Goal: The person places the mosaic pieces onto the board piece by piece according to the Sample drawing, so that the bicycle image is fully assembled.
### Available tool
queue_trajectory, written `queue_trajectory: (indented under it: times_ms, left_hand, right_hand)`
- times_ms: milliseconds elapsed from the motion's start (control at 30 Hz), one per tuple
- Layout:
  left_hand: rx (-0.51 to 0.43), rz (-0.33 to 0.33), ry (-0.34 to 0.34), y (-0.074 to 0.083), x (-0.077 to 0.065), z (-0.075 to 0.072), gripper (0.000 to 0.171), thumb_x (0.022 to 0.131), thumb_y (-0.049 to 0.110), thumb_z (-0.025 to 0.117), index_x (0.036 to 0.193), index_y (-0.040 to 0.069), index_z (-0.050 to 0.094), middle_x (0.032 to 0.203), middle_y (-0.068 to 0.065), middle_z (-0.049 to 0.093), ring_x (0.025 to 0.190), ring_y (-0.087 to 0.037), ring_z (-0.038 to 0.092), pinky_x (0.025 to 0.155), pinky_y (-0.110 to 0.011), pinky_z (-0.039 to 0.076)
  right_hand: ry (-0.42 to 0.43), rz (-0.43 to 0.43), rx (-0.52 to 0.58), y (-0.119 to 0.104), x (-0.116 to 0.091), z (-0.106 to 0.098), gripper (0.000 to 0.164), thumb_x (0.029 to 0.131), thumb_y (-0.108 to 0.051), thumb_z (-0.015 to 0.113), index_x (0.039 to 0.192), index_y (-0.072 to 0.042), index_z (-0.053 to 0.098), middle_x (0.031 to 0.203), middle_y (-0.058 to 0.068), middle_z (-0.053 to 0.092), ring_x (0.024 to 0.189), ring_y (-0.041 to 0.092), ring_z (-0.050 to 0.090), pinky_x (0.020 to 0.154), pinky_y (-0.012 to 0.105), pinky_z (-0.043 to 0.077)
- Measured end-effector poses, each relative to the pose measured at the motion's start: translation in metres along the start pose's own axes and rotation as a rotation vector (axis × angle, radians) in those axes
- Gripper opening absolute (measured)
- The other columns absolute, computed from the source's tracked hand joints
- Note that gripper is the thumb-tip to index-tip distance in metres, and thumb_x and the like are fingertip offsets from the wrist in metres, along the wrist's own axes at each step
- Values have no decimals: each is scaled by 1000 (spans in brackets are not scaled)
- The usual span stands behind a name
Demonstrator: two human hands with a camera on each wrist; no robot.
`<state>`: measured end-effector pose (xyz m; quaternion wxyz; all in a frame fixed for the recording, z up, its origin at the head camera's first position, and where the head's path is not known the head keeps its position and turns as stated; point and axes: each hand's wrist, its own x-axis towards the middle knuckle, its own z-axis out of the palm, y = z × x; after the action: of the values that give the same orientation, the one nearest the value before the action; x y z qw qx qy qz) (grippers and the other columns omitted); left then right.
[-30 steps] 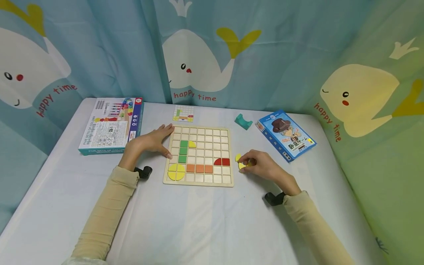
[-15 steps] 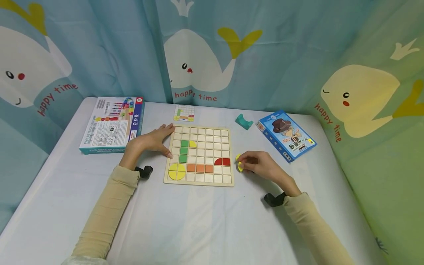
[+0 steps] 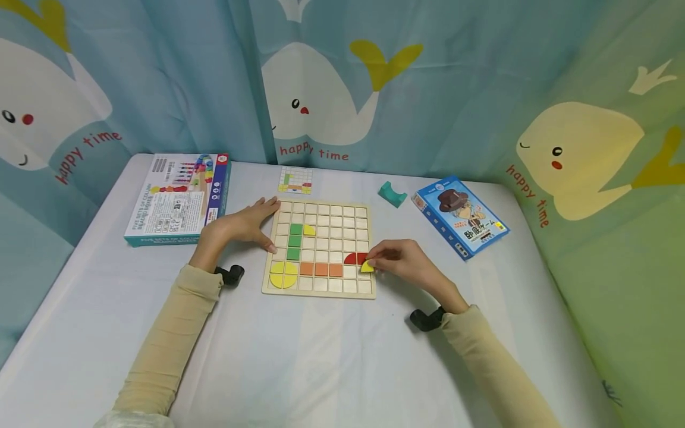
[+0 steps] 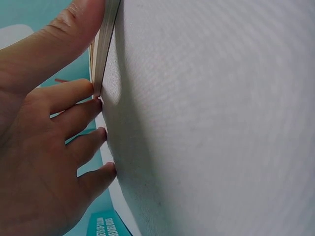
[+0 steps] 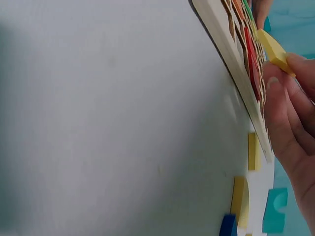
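A wooden grid board (image 3: 321, 293) lies flat on the table. Set in it are green squares (image 3: 294, 241), orange squares (image 3: 321, 269), red pieces (image 3: 350, 259), a lone yellow quarter-circle (image 3: 308, 230) and yellow quarters forming a circle (image 3: 283, 274). My left hand (image 3: 238, 228) rests against the board's left edge, fingers spread, thumb near the lower side. Over the right columns, my right hand (image 3: 404, 260) pinches a yellow quarter-circle piece (image 3: 366, 267) between thumb and fingertips. In the right wrist view that piece (image 5: 274, 51) is tilted above the board, close to the red pieces.
Behind the board lies a pattern card (image 3: 295, 180). A teal curved block (image 3: 392, 194) and a blue game box (image 3: 460, 217) are at the back right, a bead-game box (image 3: 176, 199) at left. Yellow pieces (image 5: 239, 201) and a blue piece (image 5: 228, 225) lie right of the board.
My right hand has picked up a yellow quarter-circle piece from the table and carried it left over the board's right side. The left hand keeps its place on the edge.
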<state>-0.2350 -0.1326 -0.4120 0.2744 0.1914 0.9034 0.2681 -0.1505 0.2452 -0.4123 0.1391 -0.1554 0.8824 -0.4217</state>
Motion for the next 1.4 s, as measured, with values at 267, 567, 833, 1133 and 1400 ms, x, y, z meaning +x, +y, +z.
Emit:
queue_trajectory:
  times_ms: [267, 567, 833, 1133, 1400]
  left_hand:
    - [6, -1, -3, -2, 1, 0, 111, 84, 29, 86, 165, 7, 13, 174, -13, 2, 160, -38, -5, 126, -64, 5]
    - [10, 9, -4, -1, 2, 0, 112, 84, 29, 86, 166, 7, 12, 174, -13, 2, 160, -39, -5, 126, -64, 4]
    - [3, 0, -4, -1, 1, 0, 112, 83, 29, 87, 165, 7, 14, 174, -14, 2, 160, -41, -4, 126, -66, 5]
    - [1, -4, -2, 0, 0, 0, 112, 83, 28, 86, 166, 7, 13, 174, -13, 2, 160, -39, -5, 126, -65, 5]
    - [-1, 8, -3, 1, -1, -1, 112, 83, 29, 86, 165, 5, 14, 174, -15, 2, 159, -42, -4, 125, -66, 5]
  right_hand:
    - [-67, -42, 51, -5, 8, 12, 15, 94, -3, 72, 107, -1, 78, 99, 15, 78, 81, 20, 73, 68, 25, 59]
    - [-112, -94, -46, -12, 12, 18, 15, 92, 0, 74, 104, -5, 81, 105, 9, 79, 89, 15, 75, 75, 20, 59]
    - [-113, -164, -129, -14, 14, 21, 12, 89, -1, 76, 99, -5, 82, 99, 6, 79, 87, 13, 73, 75, 21, 59]
    - [-78, -319, -294, -13, 18, 25, 11, 87, 2, 78, 95, -5, 83, 95, 6, 73, 85, 17, 64, 73, 26, 55]
    - [-74, -292, -299, -15, 15, 24, 11, 88, -2, 78, 97, -6, 82, 93, 3, 72, 81, 12, 59, 71, 25, 53]
